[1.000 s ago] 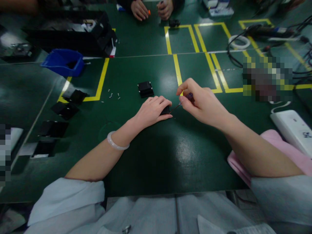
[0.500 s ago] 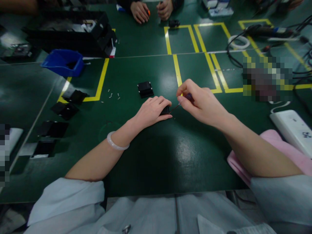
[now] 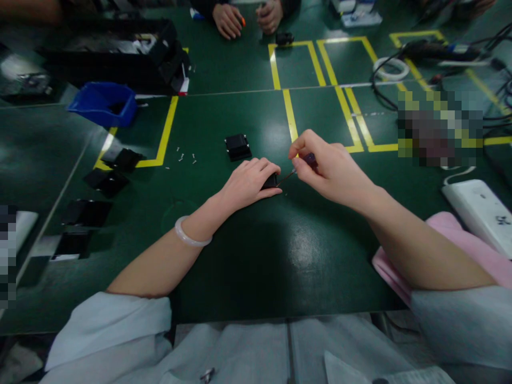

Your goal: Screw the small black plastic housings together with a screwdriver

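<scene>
Green bench (image 3: 240, 266), yellow tape lines. Blue bin (image 3: 92, 110) far left. Right hand (image 3: 332, 170): fingers clamped on screwdriver handle. Left hand (image 3: 248, 184): fingers clamped over a black block, mostly covered. Screwdriver (image 3: 309, 159) slants down-left, tip at block's right end; can't tell if it's seated. Held block (image 3: 270, 182) is on the bench, mid-frame. Second black block (image 3: 237, 146) just beyond left hand. Small screws (image 3: 181, 157) loose, left of that.
</scene>
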Available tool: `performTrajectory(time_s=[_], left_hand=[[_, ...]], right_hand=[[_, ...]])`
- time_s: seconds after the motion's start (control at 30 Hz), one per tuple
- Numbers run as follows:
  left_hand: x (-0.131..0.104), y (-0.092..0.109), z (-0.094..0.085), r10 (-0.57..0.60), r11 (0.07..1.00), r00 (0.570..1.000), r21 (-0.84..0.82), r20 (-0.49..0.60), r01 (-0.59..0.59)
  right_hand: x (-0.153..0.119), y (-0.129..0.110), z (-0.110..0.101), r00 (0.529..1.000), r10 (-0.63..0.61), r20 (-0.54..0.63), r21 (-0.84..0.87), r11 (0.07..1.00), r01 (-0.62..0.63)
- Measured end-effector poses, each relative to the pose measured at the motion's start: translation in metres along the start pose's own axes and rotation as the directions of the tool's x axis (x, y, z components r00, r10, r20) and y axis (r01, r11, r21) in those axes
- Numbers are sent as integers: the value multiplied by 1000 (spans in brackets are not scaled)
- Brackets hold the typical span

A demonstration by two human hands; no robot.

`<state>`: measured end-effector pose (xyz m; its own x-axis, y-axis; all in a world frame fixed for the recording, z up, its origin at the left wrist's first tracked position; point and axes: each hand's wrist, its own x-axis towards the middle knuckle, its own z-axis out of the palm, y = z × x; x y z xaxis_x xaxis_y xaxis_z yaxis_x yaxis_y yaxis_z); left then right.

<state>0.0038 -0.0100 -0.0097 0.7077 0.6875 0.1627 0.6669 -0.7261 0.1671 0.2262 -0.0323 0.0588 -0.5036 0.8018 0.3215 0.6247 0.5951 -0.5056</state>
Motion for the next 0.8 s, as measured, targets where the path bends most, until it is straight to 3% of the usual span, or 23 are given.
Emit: performTrajectory(time_s=[0.33,0.8], left_hand=[[-1,-1,1,13,1000,1000,-1,-16,-14],[0,0,-1,-6,1000,1000,-20,2,7]], right_hand=[[-1,2,3,998,-24,-64,-2,1000,24],[-1,1,0,999,11,-35,-34,999,-13]])
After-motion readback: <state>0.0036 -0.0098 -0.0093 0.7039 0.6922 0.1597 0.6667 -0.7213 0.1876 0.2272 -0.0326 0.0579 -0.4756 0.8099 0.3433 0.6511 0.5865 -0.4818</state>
